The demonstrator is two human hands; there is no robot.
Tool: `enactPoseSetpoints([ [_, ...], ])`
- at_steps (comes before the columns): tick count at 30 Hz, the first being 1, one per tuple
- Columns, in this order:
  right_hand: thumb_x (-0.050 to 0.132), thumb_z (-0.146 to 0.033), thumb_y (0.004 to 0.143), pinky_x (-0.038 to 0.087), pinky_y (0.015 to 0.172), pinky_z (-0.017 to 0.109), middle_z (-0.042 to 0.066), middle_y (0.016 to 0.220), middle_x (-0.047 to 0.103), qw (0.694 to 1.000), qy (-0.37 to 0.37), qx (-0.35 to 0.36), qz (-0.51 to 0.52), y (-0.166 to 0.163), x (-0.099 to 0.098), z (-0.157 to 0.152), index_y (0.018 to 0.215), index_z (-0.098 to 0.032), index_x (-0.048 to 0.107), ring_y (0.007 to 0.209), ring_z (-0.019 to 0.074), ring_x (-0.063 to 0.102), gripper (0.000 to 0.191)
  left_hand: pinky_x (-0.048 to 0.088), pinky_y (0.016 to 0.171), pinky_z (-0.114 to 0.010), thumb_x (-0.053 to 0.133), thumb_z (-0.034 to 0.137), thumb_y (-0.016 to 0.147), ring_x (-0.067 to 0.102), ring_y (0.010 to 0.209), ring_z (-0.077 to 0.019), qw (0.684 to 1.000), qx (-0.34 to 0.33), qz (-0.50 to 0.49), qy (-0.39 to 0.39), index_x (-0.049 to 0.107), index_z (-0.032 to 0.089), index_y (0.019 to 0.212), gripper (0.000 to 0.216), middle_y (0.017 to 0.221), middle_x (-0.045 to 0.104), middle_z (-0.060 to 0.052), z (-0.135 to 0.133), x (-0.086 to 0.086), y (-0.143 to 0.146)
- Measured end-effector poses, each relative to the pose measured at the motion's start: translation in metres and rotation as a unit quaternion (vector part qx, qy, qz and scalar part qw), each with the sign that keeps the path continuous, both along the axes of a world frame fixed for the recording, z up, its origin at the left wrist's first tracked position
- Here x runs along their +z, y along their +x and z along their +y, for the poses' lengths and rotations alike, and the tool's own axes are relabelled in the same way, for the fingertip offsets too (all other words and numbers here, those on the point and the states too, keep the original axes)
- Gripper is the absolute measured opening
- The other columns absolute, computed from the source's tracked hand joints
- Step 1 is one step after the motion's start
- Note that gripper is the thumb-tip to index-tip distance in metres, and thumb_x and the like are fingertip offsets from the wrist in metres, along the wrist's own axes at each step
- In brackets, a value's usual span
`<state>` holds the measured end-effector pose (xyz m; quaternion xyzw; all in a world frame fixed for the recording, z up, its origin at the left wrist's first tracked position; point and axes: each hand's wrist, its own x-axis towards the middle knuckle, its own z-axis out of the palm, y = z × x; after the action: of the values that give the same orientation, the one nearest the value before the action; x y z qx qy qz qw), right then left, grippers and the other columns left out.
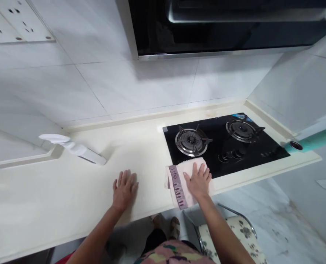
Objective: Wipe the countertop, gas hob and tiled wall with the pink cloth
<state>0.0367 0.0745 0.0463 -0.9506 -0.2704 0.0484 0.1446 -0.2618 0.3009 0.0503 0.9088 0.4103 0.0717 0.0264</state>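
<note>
My right hand (pixel 198 180) lies flat with fingers spread on a folded pink towel (pixel 179 183) with a purple stripe, at the front left corner of the black gas hob (pixel 223 141). The towel hangs slightly over the counter's front edge. My left hand (pixel 124 187) rests palm down, fingers apart, on the bare cream counter (pixel 69 190), a little left of the towel and holding nothing.
A white spray bottle (pixel 75 148) lies on its side at the counter's back left. The hob has two burners (pixel 192 141) and knobs (pixel 230 155). A teal roll (pixel 311 142) sits at the right edge. A floral chair (pixel 234 234) stands below. A range hood (pixel 229 25) hangs above.
</note>
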Motion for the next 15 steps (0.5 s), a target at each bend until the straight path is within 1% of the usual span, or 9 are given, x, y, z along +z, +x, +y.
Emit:
enactPoseSetpoints([
  [1,0.046,-0.066,0.098,0.015,0.122,0.072,0.027,0.174,0.018,1.000,-0.017,-0.005,0.004,0.010,0.002,0.005,0.165,-0.012,0.036,0.158,0.0526,0.013,0.087,0.029,0.126,-0.061,0.045,0.040,0.103,0.033,0.160,-0.0373,1.000,0.008,0.002,0.000,0.064,0.022,0.146,0.050,0.168,0.043,-0.016,0.007,0.000,-0.003],
  [3,0.047,-0.065,0.098,0.014,0.123,0.072,0.026,0.174,0.020,0.999,-0.029,-0.016,0.010,0.029,0.006,0.011,0.165,-0.011,0.037,0.159,0.0511,0.013,0.086,0.028,0.127,-0.059,0.044,0.041,0.103,0.033,0.160,-0.0364,1.000,0.015,0.001,0.000,0.061,0.020,0.149,0.054,0.169,0.042,-0.016,0.014,-0.003,-0.006],
  [5,0.043,-0.060,0.099,0.016,0.123,0.072,0.027,0.172,0.025,1.000,-0.008,-0.019,-0.011,0.033,0.005,0.011,0.163,-0.009,0.040,0.160,0.0488,0.014,0.082,0.028,0.128,-0.057,0.043,0.042,0.103,0.032,0.161,-0.0351,1.000,0.013,-0.004,0.006,0.060,0.020,0.151,0.055,0.170,0.040,-0.016,0.014,-0.007,-0.006],
  [6,0.040,-0.058,0.100,0.017,0.123,0.072,0.028,0.171,0.027,0.999,0.011,-0.011,-0.029,0.027,0.002,0.009,0.161,-0.006,0.041,0.160,0.0481,0.015,0.080,0.028,0.128,-0.056,0.042,0.042,0.104,0.032,0.161,-0.0345,1.000,0.010,-0.009,0.010,0.060,0.020,0.151,0.055,0.170,0.040,-0.016,0.014,-0.010,-0.007],
  [8,0.038,-0.056,0.100,0.018,0.123,0.072,0.032,0.170,0.027,0.997,0.042,0.028,-0.062,0.003,-0.006,0.005,0.160,-0.002,0.040,0.161,0.0485,0.014,0.081,0.030,0.127,-0.055,0.043,0.043,0.104,0.034,0.160,-0.0340,1.000,0.007,-0.020,0.017,0.061,0.021,0.150,0.054,0.169,0.042,-0.016,0.012,-0.014,-0.008],
  [11,0.051,-0.058,0.094,0.018,0.124,0.072,0.030,0.172,0.024,0.992,0.042,0.092,-0.068,-0.043,-0.018,0.008,0.161,-0.005,0.039,0.162,0.0500,0.008,0.087,0.032,0.127,-0.054,0.046,0.042,0.104,0.037,0.159,-0.0331,0.999,0.005,-0.043,0.023,0.063,0.023,0.148,0.051,0.167,0.046,-0.014,0.012,-0.019,-0.011],
  [13,0.059,-0.055,0.091,0.017,0.126,0.071,0.024,0.174,0.024,0.990,0.023,0.128,-0.051,-0.061,-0.021,0.022,0.163,-0.011,0.040,0.162,0.0492,0.004,0.086,0.032,0.126,-0.054,0.047,0.040,0.104,0.037,0.159,-0.0324,0.998,0.002,-0.057,0.030,0.063,0.024,0.147,0.049,0.167,0.047,-0.014,0.012,-0.022,-0.013],
  [15,0.060,-0.047,0.092,0.015,0.128,0.068,0.019,0.176,0.022,0.987,-0.001,0.160,-0.033,-0.063,-0.020,0.048,0.164,-0.017,0.041,0.163,0.0471,0.004,0.079,0.033,0.126,-0.054,0.048,0.038,0.104,0.038,0.158,-0.0323,0.997,-0.004,-0.068,0.043,0.063,0.024,0.147,0.048,0.166,0.048,-0.015,0.013,-0.025,-0.015],
])
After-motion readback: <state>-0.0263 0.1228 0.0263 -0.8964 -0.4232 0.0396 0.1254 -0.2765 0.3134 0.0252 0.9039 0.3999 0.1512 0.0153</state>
